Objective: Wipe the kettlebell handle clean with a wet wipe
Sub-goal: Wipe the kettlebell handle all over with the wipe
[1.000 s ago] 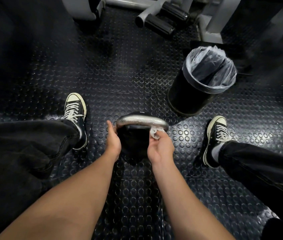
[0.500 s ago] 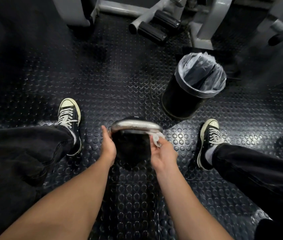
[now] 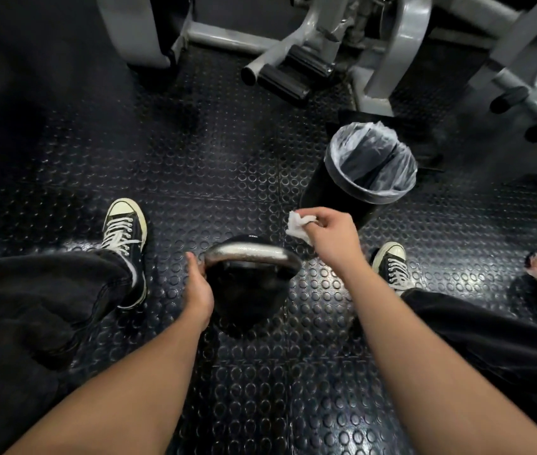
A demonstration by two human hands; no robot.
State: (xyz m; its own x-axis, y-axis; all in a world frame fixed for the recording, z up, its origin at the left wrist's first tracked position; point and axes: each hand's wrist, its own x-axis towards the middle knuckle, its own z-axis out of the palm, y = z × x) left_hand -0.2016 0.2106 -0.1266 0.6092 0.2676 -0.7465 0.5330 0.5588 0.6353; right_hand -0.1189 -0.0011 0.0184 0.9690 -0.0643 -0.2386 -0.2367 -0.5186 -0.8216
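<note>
- Head view looks down on a black kettlebell (image 3: 247, 290) standing on the studded rubber floor (image 3: 195, 159) between the person's two sneakers; every place below is given from this kettlebell.
- Its steel handle (image 3: 250, 252) arches over the top, with the long axis running left to right across the view, and shows a wet shine along its upper face.
- At the handle's left end the left hand (image 3: 199, 290) rests with thumb up, touching or lightly gripping the steel; how far the fingers wrap round cannot be told from here.
- Up and to the right of the handle's right end, clear of the steel, the right hand (image 3: 328, 239) hangs with its fingers curled, pinching a crumpled white wet wipe (image 3: 298, 224).
- The right hand is judged the working one: the wipe sits just beside the handle's right end, so either a return stroke along the axis or a drop into the bin is a short reach.
- Beyond the right hand, farther from the kettlebell, stands a black waste bin (image 3: 370, 169) with a clear liner, mouth open; nothing lies between the wipe and it.
- Left sneaker (image 3: 126, 228) lies to the left, right sneaker (image 3: 390, 261) to the right, both apart from the kettlebell.
- Grey gym machine frames (image 3: 293, 60) stand well beyond, out of the way.
</note>
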